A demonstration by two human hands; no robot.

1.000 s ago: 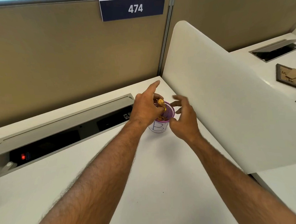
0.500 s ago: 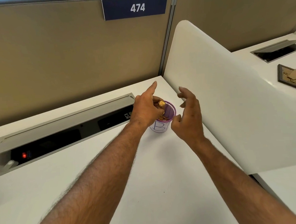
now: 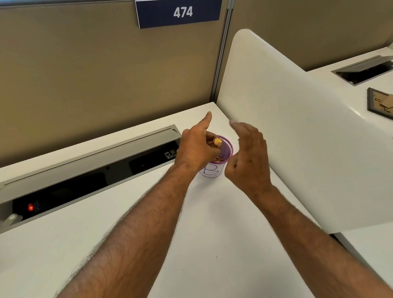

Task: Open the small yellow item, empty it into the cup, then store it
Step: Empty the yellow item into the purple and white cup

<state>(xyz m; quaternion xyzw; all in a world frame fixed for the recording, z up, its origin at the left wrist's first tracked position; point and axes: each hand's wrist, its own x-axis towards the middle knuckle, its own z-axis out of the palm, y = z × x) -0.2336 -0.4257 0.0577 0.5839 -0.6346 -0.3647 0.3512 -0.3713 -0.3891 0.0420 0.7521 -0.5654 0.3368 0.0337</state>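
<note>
White desk (image 3: 196, 251) backed by tan partition wall (image 3: 84, 75) bearing blue sign (image 3: 179, 12) numbered 474. At left, open power tray (image 3: 83, 175) sunk into the desk, grey lid tilted up, red light (image 3: 30, 207) glowing inside. At right, curved white divider (image 3: 304, 131) standing just beside the cup and walling off a neighbouring desk with a second tray (image 3: 369, 70) and dark frame (image 3: 385, 108) holding brown cardboard pieces. Near centre, purple mesh cup (image 3: 227, 148) upright on the desk, white label with blue handwriting on its lower wall, partly hidden behind both hands. Left hand (image 3: 197, 148) over the cup's left rim, index finger pointing straight out toward the wall, thumb and remaining fingers curled around small yellow item (image 3: 217, 141) and pinching it; only its top end visible, poking out of the grip just above the cup's mouth. Orange-brown bits visible low inside the cup, too small to identify. Right hand (image 3: 248, 159) hovering just right of the cup, holding nothing, fingers loosely spread and slightly blurred, thumb bent toward the cup wall; contact with the cup impossible to tell. Both bare forearms reaching in from the bottom edge.
</note>
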